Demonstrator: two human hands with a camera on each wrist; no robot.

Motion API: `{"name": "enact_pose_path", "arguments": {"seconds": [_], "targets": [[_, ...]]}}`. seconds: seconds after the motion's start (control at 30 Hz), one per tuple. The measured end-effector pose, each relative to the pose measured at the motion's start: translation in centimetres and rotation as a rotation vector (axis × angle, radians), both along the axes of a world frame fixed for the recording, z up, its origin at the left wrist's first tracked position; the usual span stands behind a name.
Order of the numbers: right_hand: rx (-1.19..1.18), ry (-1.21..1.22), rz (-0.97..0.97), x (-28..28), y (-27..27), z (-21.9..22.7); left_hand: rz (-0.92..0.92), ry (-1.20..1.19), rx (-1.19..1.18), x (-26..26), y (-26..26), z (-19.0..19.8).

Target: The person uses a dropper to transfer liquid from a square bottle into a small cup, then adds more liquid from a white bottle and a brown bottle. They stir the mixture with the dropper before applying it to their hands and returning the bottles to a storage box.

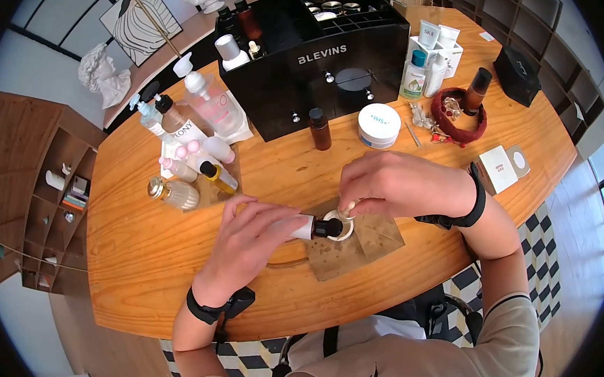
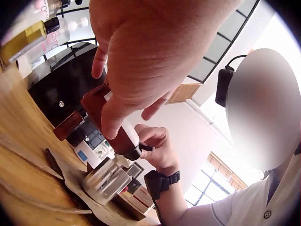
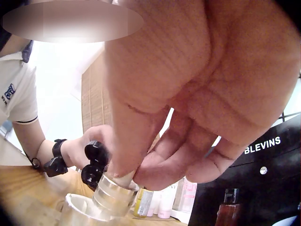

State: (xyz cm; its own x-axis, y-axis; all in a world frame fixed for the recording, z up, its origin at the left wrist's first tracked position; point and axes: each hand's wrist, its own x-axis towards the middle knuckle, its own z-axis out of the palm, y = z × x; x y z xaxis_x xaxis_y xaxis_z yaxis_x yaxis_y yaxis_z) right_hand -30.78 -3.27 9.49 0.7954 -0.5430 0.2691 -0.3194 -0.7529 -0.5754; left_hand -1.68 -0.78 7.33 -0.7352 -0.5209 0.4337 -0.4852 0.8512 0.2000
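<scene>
My left hand [image 1: 246, 238] grips a brown bottle [image 2: 129, 136] with a white label. The bottle lies tipped on its side, its black flip cap [image 1: 329, 227] standing open over the white rim of a clear jar [image 2: 107, 181]. Opposite, my right hand [image 1: 382, 183] pinches the pale top [image 3: 123, 179] of a small clear round piece with light bands [image 3: 115, 195]. That piece is right beside the jar's rim [image 3: 77, 202]. Under the jar lies a spotted brown paper sheet [image 1: 335, 256] on the wooden table.
A black "BLEVINS" organizer [image 1: 322, 82] spans the back. Before it stand a small brown bottle [image 1: 319, 130] and a white tub [image 1: 379, 125]. Several bottles, among them a pink pump bottle [image 1: 208, 104], crowd the left. A dark red ring-shaped band [image 1: 480, 134] and an open small box [image 1: 500, 169] lie right.
</scene>
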Motion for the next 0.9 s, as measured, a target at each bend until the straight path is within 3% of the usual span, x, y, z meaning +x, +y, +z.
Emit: {"name": "enact_pose_path", "arguments": {"seconds": [0.23,0.67,0.9], "targets": [[0.068,0.089,0.033,-0.37,0.01,0.34,-0.013,-0.004,-0.059,0.05,-0.07,0.33],[0.018,0.006,-0.027,-0.07,-0.06,-0.17,0.035,0.069,0.019,-0.11,0.03,0.11],[0.038,0.041,-0.005,-0.23,0.0,0.0,-0.005,0.013,-0.069,0.01,-0.12,0.34]]}}
